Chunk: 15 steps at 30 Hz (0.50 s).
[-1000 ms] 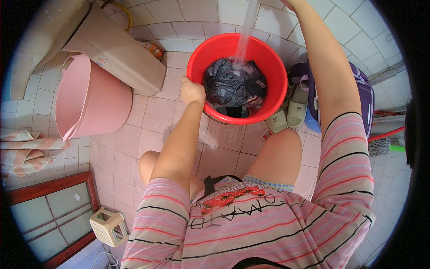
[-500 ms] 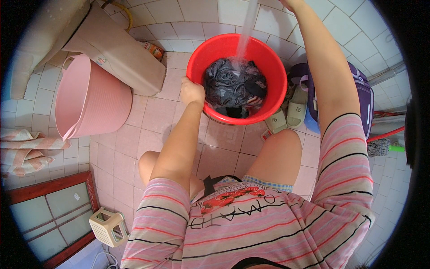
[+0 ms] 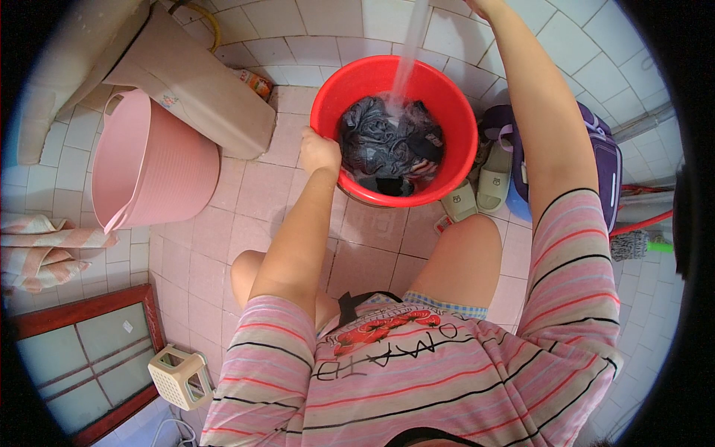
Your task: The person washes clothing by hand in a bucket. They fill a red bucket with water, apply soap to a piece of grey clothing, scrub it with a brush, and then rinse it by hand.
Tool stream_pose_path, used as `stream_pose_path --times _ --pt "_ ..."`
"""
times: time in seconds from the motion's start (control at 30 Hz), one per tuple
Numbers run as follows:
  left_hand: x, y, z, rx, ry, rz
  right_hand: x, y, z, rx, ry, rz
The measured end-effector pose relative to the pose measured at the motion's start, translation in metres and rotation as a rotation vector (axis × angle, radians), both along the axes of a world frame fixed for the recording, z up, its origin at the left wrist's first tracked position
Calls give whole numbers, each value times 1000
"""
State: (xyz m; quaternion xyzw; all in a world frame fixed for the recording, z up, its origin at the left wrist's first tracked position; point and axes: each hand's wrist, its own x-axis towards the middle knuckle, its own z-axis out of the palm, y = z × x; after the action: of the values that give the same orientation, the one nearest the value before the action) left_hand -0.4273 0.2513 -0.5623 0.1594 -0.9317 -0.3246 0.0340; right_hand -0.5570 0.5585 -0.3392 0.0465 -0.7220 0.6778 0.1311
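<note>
Dark wet clothes (image 3: 372, 141) are lying bunched inside a red basin (image 3: 460, 138), which is standing close to the tiled wall (image 3: 335, 52), ahead of the person's knees (image 3: 477, 238). A stream of water (image 3: 408, 59) is falling onto them. The left hand (image 3: 320, 151) is gripping the basin's left rim with curled fingers. The right hand (image 3: 485, 7) is reaching up into the top edge of the view, which is cutting it off, so its fingers' state cannot be told. Pale green slippers (image 3: 494, 179) are lying just beside the basin, near a purple bag (image 3: 605, 160).
</note>
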Motion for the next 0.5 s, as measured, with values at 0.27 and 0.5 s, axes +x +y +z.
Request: stream_pose_path --times 0.27,0.5 --pt "-1 -1 -5 -66 34 -1 -2 1 -1 -6 -12 19" --pt "-1 -1 -5 -51 24 1 -2 1 -2 14 10 -16"
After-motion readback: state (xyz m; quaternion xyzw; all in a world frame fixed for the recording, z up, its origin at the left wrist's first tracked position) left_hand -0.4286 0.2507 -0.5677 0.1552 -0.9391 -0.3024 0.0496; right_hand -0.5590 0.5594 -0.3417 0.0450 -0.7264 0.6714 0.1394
